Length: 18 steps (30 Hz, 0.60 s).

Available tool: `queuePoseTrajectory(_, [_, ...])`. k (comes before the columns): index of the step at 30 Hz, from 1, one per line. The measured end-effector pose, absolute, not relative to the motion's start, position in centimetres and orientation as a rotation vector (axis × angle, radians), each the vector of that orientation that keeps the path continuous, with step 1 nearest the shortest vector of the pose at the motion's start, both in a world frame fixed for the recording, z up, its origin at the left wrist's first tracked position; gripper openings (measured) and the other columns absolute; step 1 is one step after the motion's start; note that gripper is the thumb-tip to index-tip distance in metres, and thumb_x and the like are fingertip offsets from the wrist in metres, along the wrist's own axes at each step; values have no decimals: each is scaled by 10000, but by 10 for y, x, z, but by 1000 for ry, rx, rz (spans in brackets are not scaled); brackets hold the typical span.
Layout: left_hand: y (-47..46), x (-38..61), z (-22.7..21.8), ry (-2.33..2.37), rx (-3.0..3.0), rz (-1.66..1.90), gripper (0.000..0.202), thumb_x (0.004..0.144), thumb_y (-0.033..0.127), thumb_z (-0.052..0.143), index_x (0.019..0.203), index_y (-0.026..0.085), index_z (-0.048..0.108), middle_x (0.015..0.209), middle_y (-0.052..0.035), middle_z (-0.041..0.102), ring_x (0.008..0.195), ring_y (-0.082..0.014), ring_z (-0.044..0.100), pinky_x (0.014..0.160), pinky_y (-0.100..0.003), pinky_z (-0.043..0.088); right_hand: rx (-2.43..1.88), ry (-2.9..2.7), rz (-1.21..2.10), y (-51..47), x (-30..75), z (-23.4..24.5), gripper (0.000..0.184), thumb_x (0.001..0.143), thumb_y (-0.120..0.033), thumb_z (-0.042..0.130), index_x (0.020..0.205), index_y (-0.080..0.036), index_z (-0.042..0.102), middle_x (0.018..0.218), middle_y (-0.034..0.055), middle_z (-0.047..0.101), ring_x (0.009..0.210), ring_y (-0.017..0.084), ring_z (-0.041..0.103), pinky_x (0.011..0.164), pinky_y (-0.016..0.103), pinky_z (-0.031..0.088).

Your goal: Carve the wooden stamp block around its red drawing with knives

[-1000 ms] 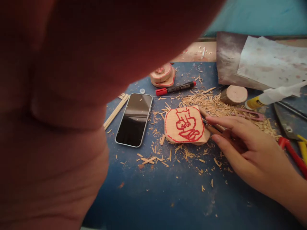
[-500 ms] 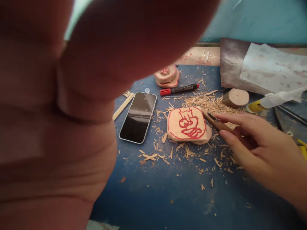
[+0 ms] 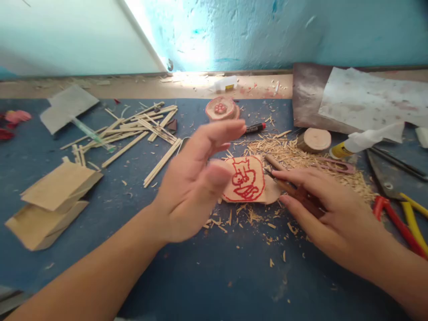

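Note:
A flat wooden piece (image 3: 249,180) with a red line drawing lies on the blue table (image 3: 214,276) among wood shavings. My left hand (image 3: 192,185) hovers just left of it, open, palm turned sideways, fingers stretched out and holding nothing; it hides the phone. My right hand (image 3: 329,214) rests on the table to the right of the piece, fingers closed around a brown-handled carving knife (image 3: 294,189) whose tip points at the piece's right edge.
Red marker (image 3: 254,128), stacked wood discs (image 3: 221,109), a round wood slice (image 3: 313,139) and a glue bottle (image 3: 364,140) lie behind. Wooden sticks (image 3: 140,129) and brown paper pieces (image 3: 55,196) at left. Red and yellow tool handles (image 3: 401,218) at right. Paper sheets (image 3: 368,98) at back right.
My left arm, which blocked most of the view close to the camera, has dropped to the table; the open hand now hovers beside the wooden piece. The right hand has barely moved.

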State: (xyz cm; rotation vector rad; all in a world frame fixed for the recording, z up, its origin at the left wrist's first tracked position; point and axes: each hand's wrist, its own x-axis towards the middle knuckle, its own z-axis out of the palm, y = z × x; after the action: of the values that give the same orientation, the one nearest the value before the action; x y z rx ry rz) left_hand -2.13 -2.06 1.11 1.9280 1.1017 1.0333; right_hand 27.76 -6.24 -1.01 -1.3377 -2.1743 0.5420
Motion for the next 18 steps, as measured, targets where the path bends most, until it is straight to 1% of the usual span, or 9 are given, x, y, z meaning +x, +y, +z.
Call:
queuePoseTrajectory(1, [-17,-21,6,997,2002,942,800,1130,853,613,1691,284,621,1716,-128,690,1604,-403,673,1398,-604,542,-1322,-2173,549,-62,277,-10,340,1170,-251,655,1492,-251,765,1360,136,852,1173,292,865,914,409,722])
queuePoseTrajectory(2, [-15,-20,1,1011,2107,849,908,1016,797,850,1698,248,608,1695,-164,697,1561,-418,703,1384,-606,557,-1315,-2172,561,-62,276,-10,345,1163,-232,655,1489,-251,768,1329,130,857,1137,279,867,915,405,728])
queuePoseTrajectory(3, [-13,-19,-5,1062,2173,740,1063,918,756,979,1738,225,559,1696,-188,693,1553,-427,707,1384,-606,558,-1314,-2168,571,-61,276,-10,351,1154,-218,658,1485,-252,773,1304,125,860,1099,270,867,905,401,731])
queuePoseTrajectory(4, [-12,-18,-10,1040,2251,633,1143,900,699,1020,1787,210,489,1722,-216,668,1582,-438,684,1401,-622,539,-1316,-2164,579,-61,276,-9,358,1148,-208,661,1483,-253,776,1296,124,862,1078,268,868,891,398,734])
queuePoseTrajectory(6, [-13,-17,-17,1044,2359,535,1170,942,610,1012,1848,219,384,1772,-248,615,1647,-455,622,1430,-662,492,-1324,-2161,583,-60,276,-8,359,1144,-202,657,1477,-250,782,1309,133,864,1081,274,872,889,402,742])
queuePoseTrajectory(9, [-14,-17,-21,1070,2415,496,1054,1007,554,951,1831,187,406,1715,-263,635,1613,-448,639,1401,-645,525,-1325,-2193,562,-60,278,-7,347,1159,-208,634,1469,-253,784,1317,126,872,1108,270,879,932,409,753])
queuePoseTrajectory(12, [-14,-17,-22,1157,2437,523,1077,977,587,972,1797,123,450,1604,-263,673,1506,-438,688,1336,-606,588,-1312,-2223,557,-62,278,-6,350,1177,-210,616,1479,-283,776,1349,86,878,1192,244,880,1015,397,755])
queuePoseTrajectory(14, [-15,-17,-24,1221,2459,591,1124,946,615,991,1802,129,449,1553,-244,675,1446,-425,703,1305,-586,608,-1308,-2224,562,-64,278,-2,357,1182,-211,606,1482,-298,778,1358,67,878,1223,226,880,1035,375,758])
queuePoseTrajectory(18, [-20,-15,-27,1274,2482,661,1200,889,708,1007,1792,150,447,1507,-224,645,1395,-416,699,1284,-579,616,-1310,-2230,587,-68,278,11,383,1177,-216,600,1496,-316,786,1389,56,880,1168,204,907,940,306,780])
